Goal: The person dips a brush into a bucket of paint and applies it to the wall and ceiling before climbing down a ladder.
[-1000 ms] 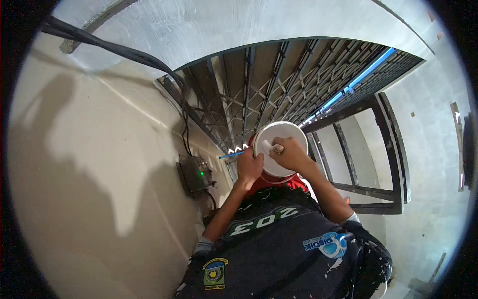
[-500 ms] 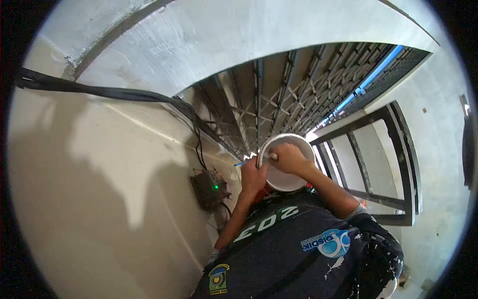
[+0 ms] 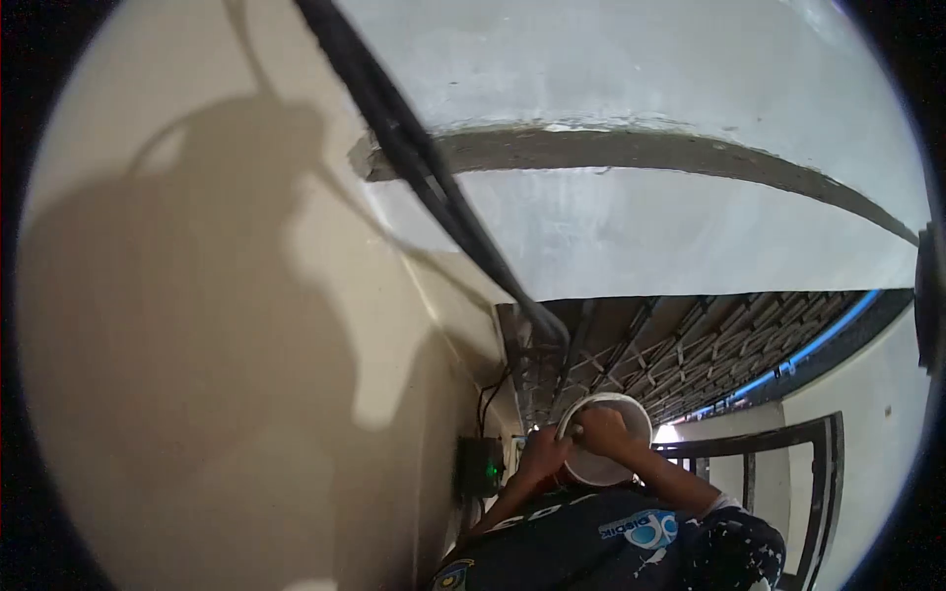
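A round white bucket (image 3: 641, 417) is held close against the front of my dark shirt, low in the view. My left hand (image 3: 545, 453) grips the bucket's left rim, with its fingers closed there. Over the bucket's opening is my right hand (image 3: 601, 431), its fingers closed near the rim. What my right hand holds is too small and dark to make out. The inside of the bucket looks pale, and its bottom is partly hidden by my right hand and forearm.
Thick black cables (image 3: 424, 163) hang across the upper left. A beige wall (image 3: 197, 394) with shadows fills the left. A dark box (image 3: 480, 466) with a green light is left of my hands. Ahead are a metal lattice gate (image 3: 690, 360) and a dark metal frame (image 3: 826, 483) at right.
The view has tilted up and turned, so the bucket and both hands appear lower and further right. More of the white wall above the gate shows. My left hand stays at the rim.
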